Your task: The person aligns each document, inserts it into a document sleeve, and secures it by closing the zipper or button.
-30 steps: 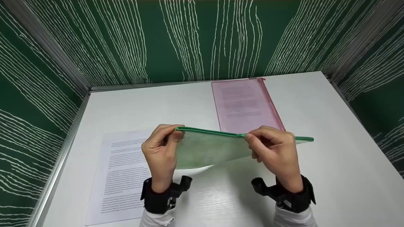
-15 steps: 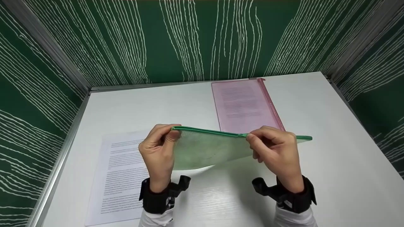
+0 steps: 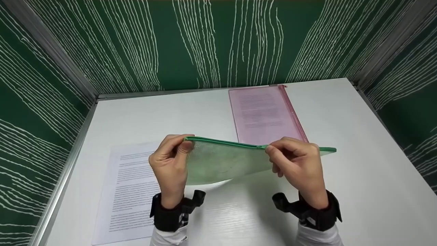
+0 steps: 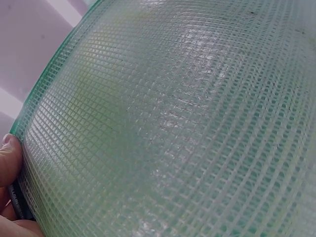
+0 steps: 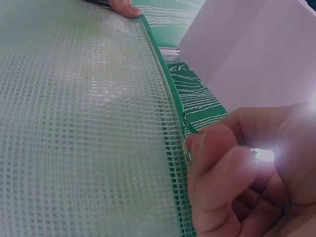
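Green translucent mesh makes up the zip pouch [image 3: 222, 165], its surface a fine grid with glossy highlights and faint darker specks. Along its top runs a darker green zipper [image 3: 222, 142], sloping slightly down toward the right; left of the slider [image 3: 260, 147] two strips lie side by side with a dark line between them, though whether they are parted is hard to tell. The pouch is held up above the white counter [image 3: 160, 116], its lower edge curving. The left hand [image 3: 170, 162] pinches the pouch's upper left corner between thumb and bent index finger, right at the zipper's end. The right hand [image 3: 298, 162] has its thumb and index finger pressed together on the small pull tab [image 5: 191, 129] at the slider, the other fingers curled in beneath; the zipper's far end sticks out past this hand. Behind the pouch lies a pink zip pouch [image 3: 261, 112] with print showing through, and a printed sheet [image 3: 133, 194] lies to the left, partly hidden by the left hand.
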{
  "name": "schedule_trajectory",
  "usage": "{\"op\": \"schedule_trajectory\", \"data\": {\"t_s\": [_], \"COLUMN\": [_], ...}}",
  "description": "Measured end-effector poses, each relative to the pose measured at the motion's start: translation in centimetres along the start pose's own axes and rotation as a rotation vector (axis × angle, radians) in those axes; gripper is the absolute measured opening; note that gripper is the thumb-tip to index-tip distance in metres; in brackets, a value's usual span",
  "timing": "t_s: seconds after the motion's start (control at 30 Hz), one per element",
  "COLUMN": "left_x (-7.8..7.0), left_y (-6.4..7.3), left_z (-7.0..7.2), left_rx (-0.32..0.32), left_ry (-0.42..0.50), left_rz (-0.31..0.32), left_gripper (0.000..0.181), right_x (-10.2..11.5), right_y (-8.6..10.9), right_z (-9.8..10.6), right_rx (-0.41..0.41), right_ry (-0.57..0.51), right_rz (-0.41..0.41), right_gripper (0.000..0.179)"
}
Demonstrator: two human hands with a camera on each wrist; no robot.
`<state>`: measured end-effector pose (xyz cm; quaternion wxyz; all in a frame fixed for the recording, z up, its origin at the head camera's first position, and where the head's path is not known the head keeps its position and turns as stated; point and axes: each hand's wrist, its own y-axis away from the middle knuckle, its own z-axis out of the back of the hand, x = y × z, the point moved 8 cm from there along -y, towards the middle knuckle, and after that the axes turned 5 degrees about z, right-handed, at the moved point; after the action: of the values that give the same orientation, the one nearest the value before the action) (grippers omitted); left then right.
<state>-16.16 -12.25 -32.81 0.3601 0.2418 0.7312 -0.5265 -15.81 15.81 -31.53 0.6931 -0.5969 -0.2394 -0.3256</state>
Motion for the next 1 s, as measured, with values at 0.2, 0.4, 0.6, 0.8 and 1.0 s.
{"op": "schedule_trajectory", "data": {"t_s": [0.2, 0.4, 0.6, 0.8, 1.0], "left_x": [0.0, 0.1, 0.3, 0.5, 0.5], "left_y": [-0.1, -0.3, -0.3, -0.4, -0.5], "left_z": [0.4, 0.7, 1.0, 1.1, 1.3], "left_rx": [-0.020, -0.031, -0.045, -0.046, -0.057], "left_ry": [0.006, 0.008, 0.024, 0.028, 0.033], "left_rz": [0.002, 0.007, 0.019, 0.024, 0.021], "left_gripper": [0.038, 0.040, 0.035, 0.035, 0.036], "right_x": [-0.3, -0.3, -0.5, -0.6, -0.3], "right_y": [0.0, 0.0, 0.1, 0.1, -0.1], "right_z": [0.2, 0.4, 0.7, 1.0, 1.1], "right_rx": [-0.008, -0.014, -0.021, -0.036, -0.036], "right_ry": [0.010, 0.000, -0.001, -0.017, 0.011], "right_rz": [-0.016, -0.025, -0.023, -0.028, -0.031], "right_gripper": [0.020, 0.019, 0.020, 0.020, 0.020]}}
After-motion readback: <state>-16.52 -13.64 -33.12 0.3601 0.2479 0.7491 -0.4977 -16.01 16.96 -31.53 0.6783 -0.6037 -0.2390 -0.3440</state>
